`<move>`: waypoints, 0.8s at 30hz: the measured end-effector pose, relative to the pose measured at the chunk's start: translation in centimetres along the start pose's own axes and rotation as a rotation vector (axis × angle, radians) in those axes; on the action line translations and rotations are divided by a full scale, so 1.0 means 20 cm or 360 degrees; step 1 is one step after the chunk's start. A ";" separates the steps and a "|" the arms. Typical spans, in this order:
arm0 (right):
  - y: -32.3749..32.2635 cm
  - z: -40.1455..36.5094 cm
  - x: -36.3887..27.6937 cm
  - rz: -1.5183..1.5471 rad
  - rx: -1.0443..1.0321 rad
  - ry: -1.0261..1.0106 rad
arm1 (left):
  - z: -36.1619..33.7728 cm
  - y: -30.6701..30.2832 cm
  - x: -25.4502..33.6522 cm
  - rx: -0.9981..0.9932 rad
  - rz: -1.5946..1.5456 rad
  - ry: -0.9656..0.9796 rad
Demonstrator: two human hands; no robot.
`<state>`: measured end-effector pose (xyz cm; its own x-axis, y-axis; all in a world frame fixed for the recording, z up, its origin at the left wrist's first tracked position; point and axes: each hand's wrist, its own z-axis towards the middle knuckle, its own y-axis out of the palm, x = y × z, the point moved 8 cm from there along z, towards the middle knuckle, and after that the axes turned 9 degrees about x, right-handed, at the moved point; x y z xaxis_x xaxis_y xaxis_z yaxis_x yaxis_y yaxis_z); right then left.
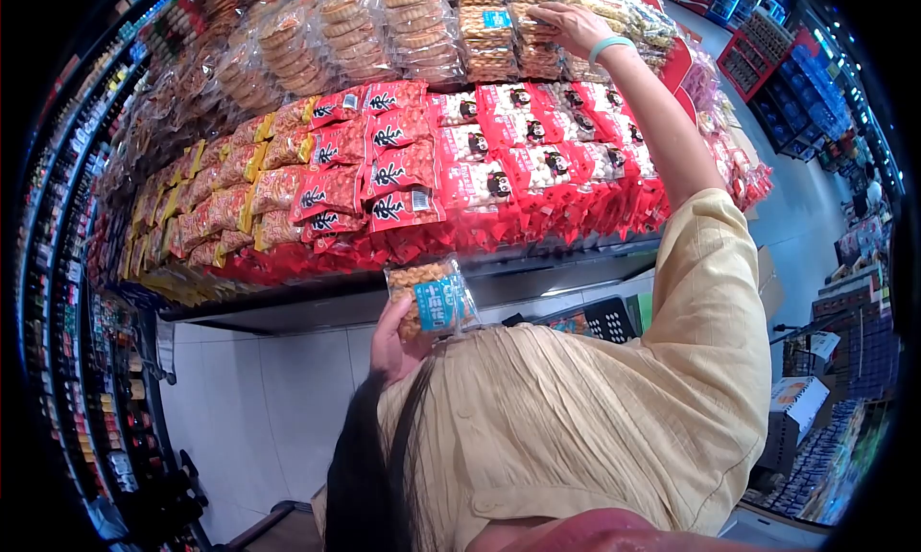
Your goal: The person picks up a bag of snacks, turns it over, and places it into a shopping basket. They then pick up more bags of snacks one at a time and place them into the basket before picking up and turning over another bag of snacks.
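Observation:
My left hand [388, 339] is closed around the side of a clear snack packet [434, 301], held upright in front of my chest. The packet has a blue label with white characters, and golden-brown, nut-like pieces show through it. At the back of the display, my right hand [574, 28] reaches out with a pale green band on the wrist. Its fingers are stretched over stacked clear packets of brown snacks [537, 48] and seem to rest on them. Beside it, a similar packet with a blue label [496, 21] lies on the neighbouring stack.
Red snack bags [403, 164], white-and-red bags [537, 168] and yellow bags [278, 189] fill the front of the display. Stacks of round wrapped biscuits [350, 29] stand behind. Shelves [86, 293] line the left, and a tiled floor [230, 389] lies below.

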<state>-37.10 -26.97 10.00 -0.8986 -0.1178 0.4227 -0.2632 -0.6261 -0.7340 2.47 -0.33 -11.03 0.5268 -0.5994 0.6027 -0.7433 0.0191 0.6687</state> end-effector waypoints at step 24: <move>-0.19 0.02 -0.16 -0.0079 0.0265 -0.0072 | -0.02 -0.04 -0.04 -0.0071 -0.0110 -0.0042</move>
<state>-33.03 -24.52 11.54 -0.8683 -0.1159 0.4822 -0.2414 -0.7506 -0.6150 2.86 0.36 -11.93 0.5646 -0.6212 0.5434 -0.6864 0.0123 0.7272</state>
